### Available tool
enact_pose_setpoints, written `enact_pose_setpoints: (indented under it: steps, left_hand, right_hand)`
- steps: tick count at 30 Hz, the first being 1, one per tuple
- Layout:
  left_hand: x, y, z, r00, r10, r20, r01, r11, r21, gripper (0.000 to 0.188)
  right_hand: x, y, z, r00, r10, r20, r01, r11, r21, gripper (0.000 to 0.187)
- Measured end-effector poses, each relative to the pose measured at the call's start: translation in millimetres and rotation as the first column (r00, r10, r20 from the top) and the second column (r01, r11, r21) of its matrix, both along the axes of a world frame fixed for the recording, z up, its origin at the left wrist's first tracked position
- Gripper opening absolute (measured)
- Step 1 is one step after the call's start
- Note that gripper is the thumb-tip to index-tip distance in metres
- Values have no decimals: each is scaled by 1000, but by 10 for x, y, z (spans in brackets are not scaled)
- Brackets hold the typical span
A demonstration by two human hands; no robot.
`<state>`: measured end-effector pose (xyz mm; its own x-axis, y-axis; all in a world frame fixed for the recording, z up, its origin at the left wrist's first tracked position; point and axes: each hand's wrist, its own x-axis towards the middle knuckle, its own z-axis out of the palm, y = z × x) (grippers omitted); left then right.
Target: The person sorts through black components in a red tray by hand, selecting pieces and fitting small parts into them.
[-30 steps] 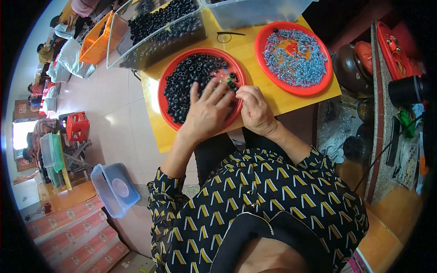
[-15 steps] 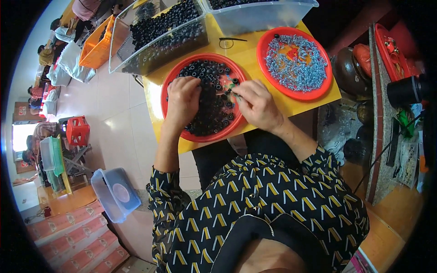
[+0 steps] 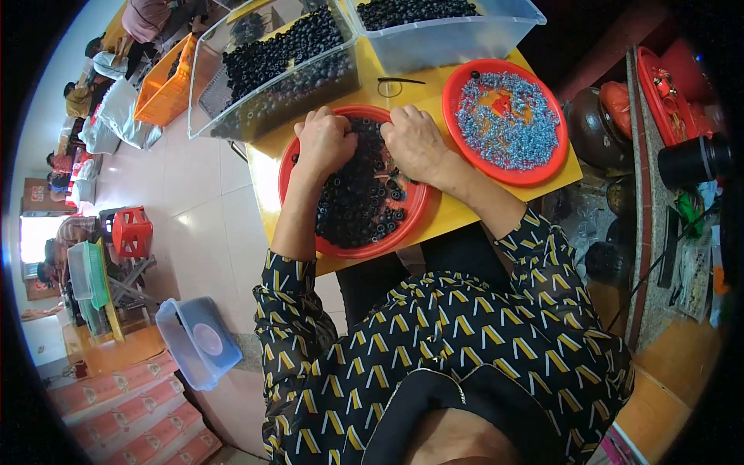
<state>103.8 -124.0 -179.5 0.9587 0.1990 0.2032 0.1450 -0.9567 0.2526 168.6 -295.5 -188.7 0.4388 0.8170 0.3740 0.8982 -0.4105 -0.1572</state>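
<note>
A round red tray (image 3: 358,252) filled with small black ring-like pieces (image 3: 349,213) sits before me on the yellow table (image 3: 457,209). Over its far left side is my left hand (image 3: 325,143), fingers curled in and thumb pointing inward. My right hand (image 3: 418,146) is closed too, across the tray's far right rim, knuckles up. A short gap separates the hands. Whatever their fingertips hold is hidden beneath them. To the right, a second red tray (image 3: 452,136) carries many shiny silver-blue small parts (image 3: 508,136), with one black piece near its far left rim.
Two clear plastic bins (image 3: 279,97) (image 3: 442,48) of black pieces stand along the far side. Between bins and trays lies a thin dark looped object (image 3: 399,80). A blue tub (image 3: 198,341) and a red stool (image 3: 133,231) are on the floor at left, with people beyond.
Both hands have moved up toward the tray's far rim. My right hand has left the pieces at the tray's right side. The whole view has shifted slightly downward.
</note>
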Motion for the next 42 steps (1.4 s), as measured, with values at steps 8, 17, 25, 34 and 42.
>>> enact_pose_setpoints:
  steps: [8,17,25,34,42]
  left_hand:
    - [0,-38,28,1000,-20,-18,21,999,30,15]
    - [-371,-480,424,897,-223,381,324,919,-226,17]
    - [-643,-482,343,886,-137,443,305,891,-336,19]
    - [-742,-440,184,943,-315,107,322,945,-56,21]
    - [-739,-450,117,952,-303,42,304,952,-16,24]
  right_hand:
    - [2,-220,140,840,115,-530,86,937,339,12]
    - [-217,-135,269,-252,567,-785,568,743,354,18]
    - [-4,-72,503,-153,421,-894,426,845,324,13]
    - [1291,112,1389,964,-260,45,198,824,531,19]
    - [39,-264,532,968,251,25,-252,968,16,11]
